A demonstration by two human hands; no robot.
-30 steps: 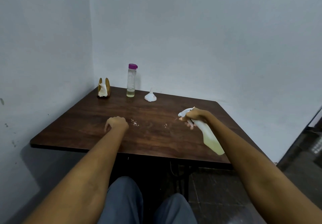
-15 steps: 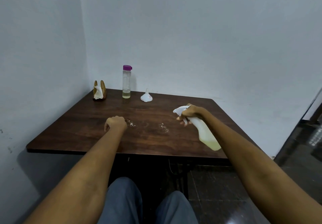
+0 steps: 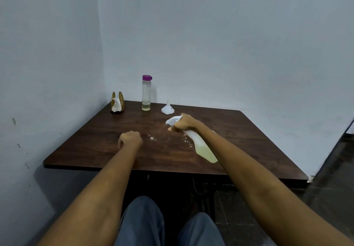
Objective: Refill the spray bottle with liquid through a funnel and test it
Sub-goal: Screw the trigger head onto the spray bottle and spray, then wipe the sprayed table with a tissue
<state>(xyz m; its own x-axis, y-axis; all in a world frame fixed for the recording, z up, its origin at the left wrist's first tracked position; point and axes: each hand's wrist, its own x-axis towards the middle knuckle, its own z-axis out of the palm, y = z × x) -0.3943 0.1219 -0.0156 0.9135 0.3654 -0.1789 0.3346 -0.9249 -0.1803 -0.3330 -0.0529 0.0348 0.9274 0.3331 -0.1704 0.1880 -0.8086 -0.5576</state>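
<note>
My right hand [image 3: 182, 124] grips the neck of a white spray bottle [image 3: 203, 148], held tilted above the table with its nozzle pointing left and its yellowish base toward me. My left hand [image 3: 130, 139] rests as a closed fist on the dark wooden table [image 3: 95, 140], holding nothing. Two patches of white droplets [image 3: 151, 137] lie on the wood between the hands. A white funnel [image 3: 168, 108] stands upside down at the back. Beside it stands a clear bottle [image 3: 146, 94] with a purple cap and a little yellowish liquid at the bottom.
A small holder with white napkins [image 3: 117, 103] sits in the back left corner of the table. Walls close in on the left and behind. My knees are under the near table edge [image 3: 134, 166]. Dark floor lies to the right.
My right hand has carried the spray bottle slightly left and farther over the table, nozzle still pointing left. The left fist has stayed put. The view has tilted upward.
</note>
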